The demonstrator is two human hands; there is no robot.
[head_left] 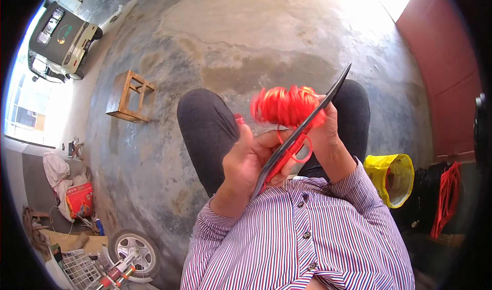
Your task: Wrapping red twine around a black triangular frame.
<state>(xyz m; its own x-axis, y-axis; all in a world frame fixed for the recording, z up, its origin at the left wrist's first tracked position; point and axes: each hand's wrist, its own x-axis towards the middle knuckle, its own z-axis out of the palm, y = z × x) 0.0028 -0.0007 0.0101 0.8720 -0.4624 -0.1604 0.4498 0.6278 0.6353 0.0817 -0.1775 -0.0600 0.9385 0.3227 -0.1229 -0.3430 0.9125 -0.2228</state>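
Your left hand (243, 159) grasps the lower half of a dark flat piece (306, 123) with red woven cord (291, 152) along it, slanted above your lap. Your right hand (329, 128) is at its upper half, fingers partly hidden; can't tell whether they grip the piece or the red skein (283, 106), just beyond it. Right of the dark piece: open yellow container (376, 173), contents reddish, unclear; then red cord bundle (447, 200) against something black. Left of the dark piece: wheel (147, 252), white wire basket (79, 270), contents unclear, and red bag (80, 201) with pale cloth (56, 167) beside it. Farther left: wooden stool (123, 98), then parked vehicle (60, 41).
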